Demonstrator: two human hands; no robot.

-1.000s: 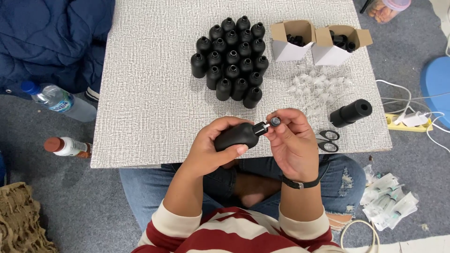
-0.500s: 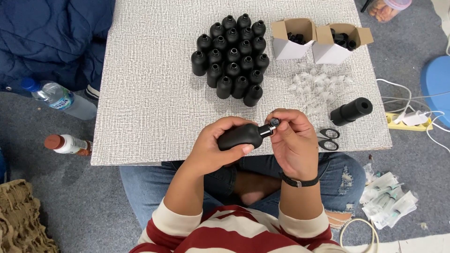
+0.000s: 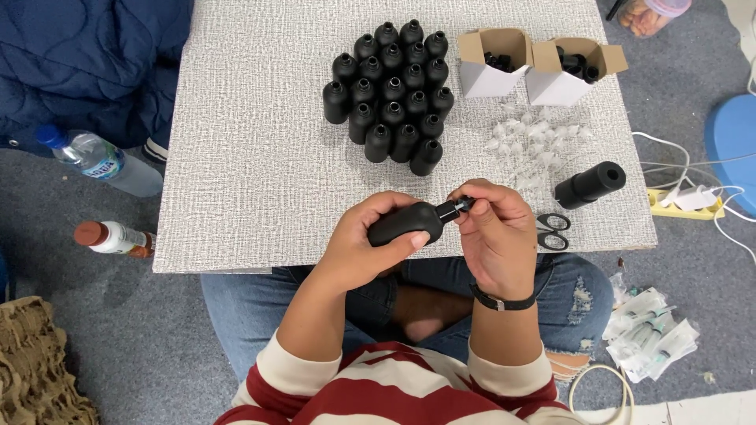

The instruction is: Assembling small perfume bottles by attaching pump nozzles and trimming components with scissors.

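Seen from the head camera, the left hand [image 3: 366,244] is wrapped around a matte black bottle [image 3: 405,223], which lies on its side above the near edge of the grey textured table [image 3: 252,149], its neck pointing to the person's right. The right hand [image 3: 496,236] is closed at that neck, its fingertips [image 3: 463,211] pinching a small black cap or insert there; which of the 2 it is cannot be told. A black wristband [image 3: 502,301] circles the right wrist. Farther back on the table stands a tight cluster of upright black bottles [image 3: 391,86], and to its right sit 2 open cardboard boxes [image 3: 543,59] holding small black parts. Between the boxes and the hands lies a scatter of small clear plastic pieces [image 3: 528,142]. A black cylinder [image 3: 591,184] lies on its side near the table's right edge, and black-handled scissors [image 3: 554,230] rest just beside the right hand. On the floor to the left lie 2 plastic drink bottles [image 3: 102,161].
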